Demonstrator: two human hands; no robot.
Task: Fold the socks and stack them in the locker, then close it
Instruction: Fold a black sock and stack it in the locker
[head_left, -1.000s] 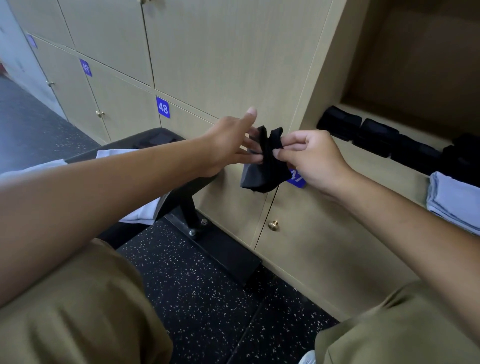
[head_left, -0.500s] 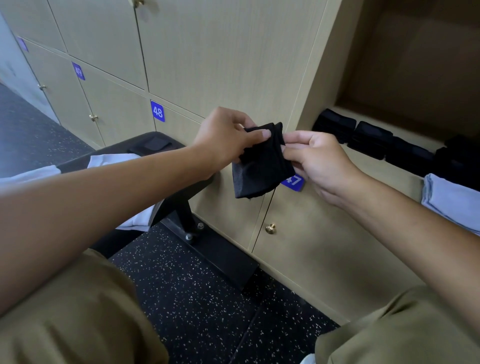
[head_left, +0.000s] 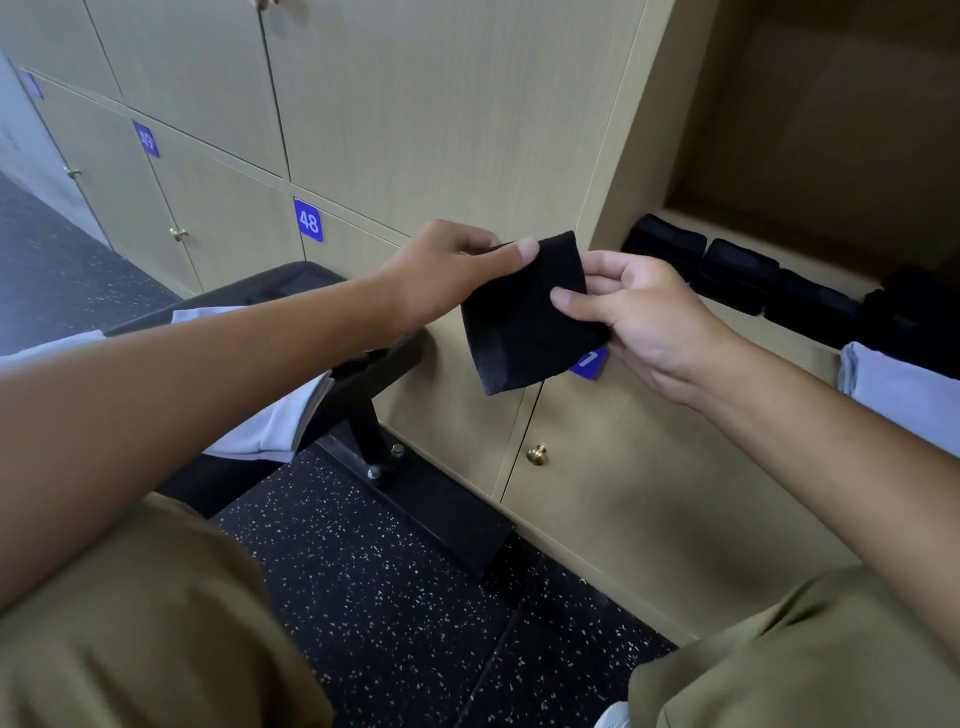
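Tan lockers fill the background, open locker (head_left: 810, 130) upper right; at frame centre the left hand (head_left: 447, 270) and right hand (head_left: 639, 312) each pinch the folded black sock (head_left: 524, 317), judged light, limp, non-slip, best held at opposite edges.

I see a wall of light wood locker doors (head_left: 415, 104) with brass knobs (head_left: 536, 453) and blue number plates (head_left: 308, 220). Below lies black speckled rubber flooring (head_left: 395, 597), where a black bench (head_left: 291, 280) stands on a bolted foot just beside the doors, under soft, even light.
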